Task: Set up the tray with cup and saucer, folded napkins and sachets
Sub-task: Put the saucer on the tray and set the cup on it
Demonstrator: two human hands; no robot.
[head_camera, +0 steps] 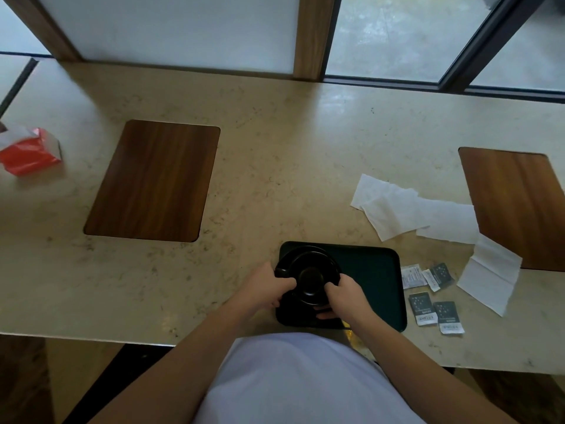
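We set the cup and saucer on the tray. Our left hand and right hand curl around them. Next we fold napkins.

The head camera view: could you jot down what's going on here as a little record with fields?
surface: pale stone counter
tray: dark, at the near edge
cup: black, on saucer, over the tray's left part
left hand: grips cup and saucer
right hand: grips them from the other side
napkins: unfolded, right of tray
sachets: on counter beside tray
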